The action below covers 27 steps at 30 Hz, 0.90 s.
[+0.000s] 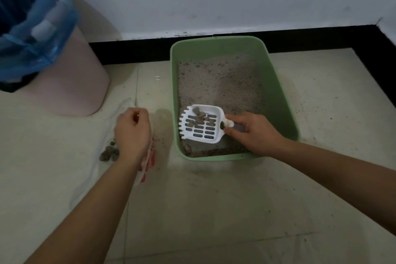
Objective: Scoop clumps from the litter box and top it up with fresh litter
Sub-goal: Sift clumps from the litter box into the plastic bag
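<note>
A green litter box stands on the floor against the black skirting, with grey litter inside. My right hand grips the handle of a white slotted scoop, held over the box's near left corner. Several dark clumps lie in the scoop. My left hand pinches the edge of a thin clear plastic bag with red print lying on the floor left of the box. More clumps sit in that bag.
A pink bin lined with a blue bag stands at the far left by the wall. Litter grains are scattered on the pale tiles around the box. A black skirting runs along the wall and the right side.
</note>
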Tool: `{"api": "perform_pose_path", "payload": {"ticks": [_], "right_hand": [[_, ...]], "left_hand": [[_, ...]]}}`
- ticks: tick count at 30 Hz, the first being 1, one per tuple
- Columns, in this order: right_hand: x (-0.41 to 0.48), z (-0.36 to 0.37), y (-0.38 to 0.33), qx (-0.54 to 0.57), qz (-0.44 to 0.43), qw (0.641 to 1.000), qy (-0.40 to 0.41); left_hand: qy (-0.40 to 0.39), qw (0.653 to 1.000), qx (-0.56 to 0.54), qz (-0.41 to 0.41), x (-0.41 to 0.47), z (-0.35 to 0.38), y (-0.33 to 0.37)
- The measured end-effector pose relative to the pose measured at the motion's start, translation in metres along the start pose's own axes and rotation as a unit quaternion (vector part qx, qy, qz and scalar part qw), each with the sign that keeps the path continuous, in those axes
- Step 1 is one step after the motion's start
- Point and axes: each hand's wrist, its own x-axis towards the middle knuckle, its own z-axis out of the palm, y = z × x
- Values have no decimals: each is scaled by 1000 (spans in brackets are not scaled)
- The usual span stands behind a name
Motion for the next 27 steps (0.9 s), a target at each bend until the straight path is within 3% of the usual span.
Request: {"api": "perform_pose_path", "payload": {"ticks": [3, 8, 11, 16, 21, 24, 27], "right_hand": [[3, 0, -6, -3, 7, 1000, -2], [4, -7, -6, 27, 28, 999, 4], [6, -15, -17, 4, 14, 1000, 15], [11, -31, -35, -21, 5, 999, 34], [22, -25, -90, 33, -9, 999, 23], [40, 12, -134, -83, -55, 994, -44], [49, 50, -174, -297, -162, 937, -84]], "left_hand": [[28, 991, 126, 22, 24, -30, -23], [-56, 954, 273, -110, 42, -59, -51], [-98, 966, 209, -113, 46, -69, -66], [-28, 985, 159, -65, 47, -79, -72], [-16, 992, 11, -128, 55, -83, -75], [-13, 987, -43, -154, 56, -82, -72], [-14, 986, -57, -153, 55, -82, -71]]}}
